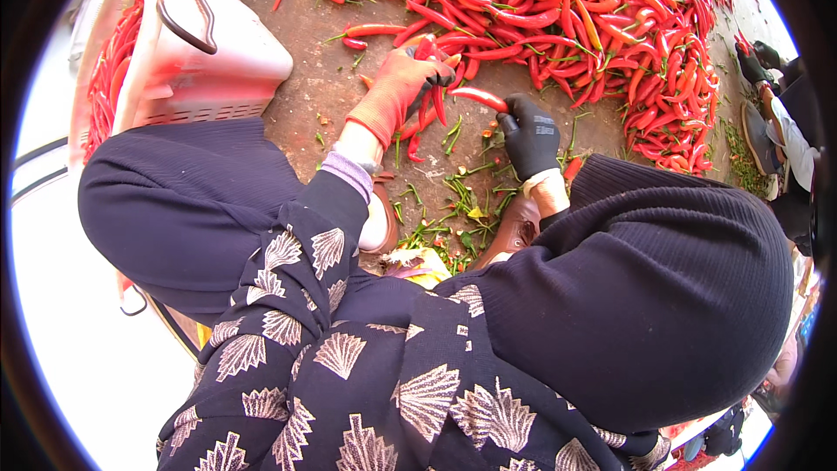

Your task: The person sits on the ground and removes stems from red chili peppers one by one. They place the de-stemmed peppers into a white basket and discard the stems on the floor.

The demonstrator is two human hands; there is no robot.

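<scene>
My left hand (401,87), in an orange glove with dark fingertips, is closed on several red chili peppers (438,105) that hang from its fingers. Just right of it, my right hand (528,135), in a black glove, pinches one red pepper (475,96) by its right end, with the pepper pointing toward my left hand. Beyond both hands lies a large pile of red peppers (584,9) on the brown floor (314,35). Loose green stems (453,196) and a few peppers lie between and below my hands.
A pale plastic crate (209,70) with a dark handle holds peppers at the upper left. My bent legs (628,296) and shoes (514,235) frame the floor near me. At the far right are another person's dark-gloved hands (750,61) and shoe (760,135).
</scene>
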